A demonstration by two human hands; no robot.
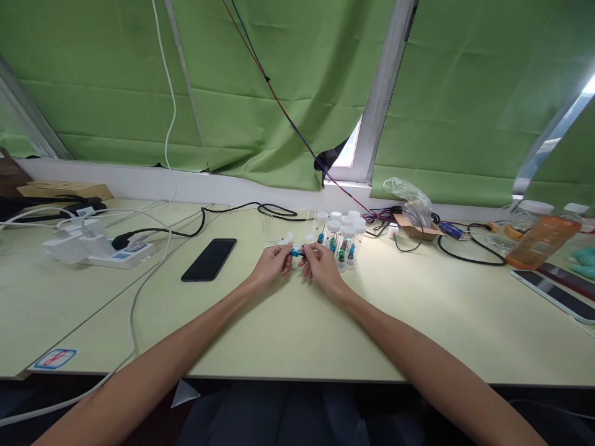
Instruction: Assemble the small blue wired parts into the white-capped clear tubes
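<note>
A small blue piece (pixel 296 253) with a dark part is pinched between my two hands, just above the table; its exact kind is too small to make out. My left hand (pixel 273 260) closes on its left end with thumb and fingers. On its other end, my right hand (pixel 320 263) is closed the same way. Right beside my right hand stand several clear tubes with white caps (pixel 346 231), holding small blue or green pieces. Behind my hands are a clear, uncapped tube (pixel 310 224) and a small white piece (pixel 290 237).
A black phone (pixel 209 259) lies left of my hands. Further left, a white power strip (pixel 116 254) has plugs and cables. To the right are an open cardboard box (pixel 417 230), an orange bottle (pixel 543 241) and a white-edged phone (pixel 553 294). Cables run along the back.
</note>
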